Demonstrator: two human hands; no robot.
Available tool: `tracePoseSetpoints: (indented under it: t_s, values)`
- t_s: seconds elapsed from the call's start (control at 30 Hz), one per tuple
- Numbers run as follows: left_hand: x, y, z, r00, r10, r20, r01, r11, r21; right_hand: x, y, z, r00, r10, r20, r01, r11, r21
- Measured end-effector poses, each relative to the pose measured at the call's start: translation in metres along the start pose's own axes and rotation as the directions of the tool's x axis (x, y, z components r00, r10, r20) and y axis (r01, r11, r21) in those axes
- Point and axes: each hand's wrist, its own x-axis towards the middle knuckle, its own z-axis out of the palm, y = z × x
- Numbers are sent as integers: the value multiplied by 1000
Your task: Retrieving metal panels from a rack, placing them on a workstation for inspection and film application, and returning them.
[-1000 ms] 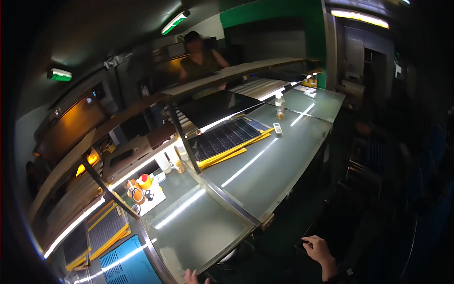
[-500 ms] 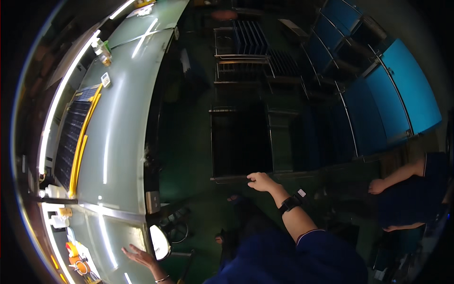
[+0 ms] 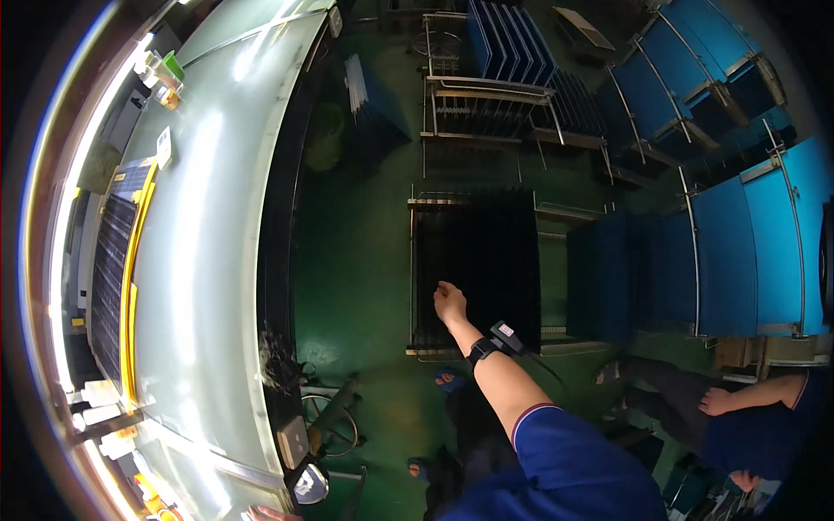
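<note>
Green floor (image 3: 352,221) bears a black, metal-railed rack (image 3: 491,247); over it, my right fingers (image 3: 445,292) curl, grip indeterminable; left fingers (image 3: 262,513): indeterminable.

1. No word, number, brand or sign can be read.
2. Behind the right hand's fingers (image 3: 444,290), past the wrist, a small white label (image 3: 505,331) sits on a black box (image 3: 512,340) beside the forearm; its marks are too small to make out.
3. Well to the left of those fingers and farther ahead, a small white handheld device (image 3: 164,148) lies on the tabletop (image 3: 204,200); any figures or lettering on its face are too small to tell.
4. Farther ahead still, and also left of the fingers, a clear bottle (image 3: 157,71) stands on the tabletop; whether it carries print cannot be told.
</note>
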Motion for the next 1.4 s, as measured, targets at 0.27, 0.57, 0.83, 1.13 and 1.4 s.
tracePoseSetpoints:
  t_s: [0.27,0.57,0.83,1.13,1.4]
  values:
    - [23,33,-44,755,642,132,-405,299,864,23,-2,42,986,-115,-124,68,942,-328]
    - [-4,2,-10,989,126,76,-136,980,148,32,-23,32,1000,-31,2,27,832,-554]
    - [-17,-2,0,995,-26,92,28,999,-16,71,9,40,987,63,145,40,786,-617]
    - [-39,-32,36,998,-16,56,21,997,-73,73,-25,16,937,147,316,42,853,-520]
    - [-27,-19,22,999,-34,34,38,989,-143,3,-113,-116,876,-411,253,480,797,-368]
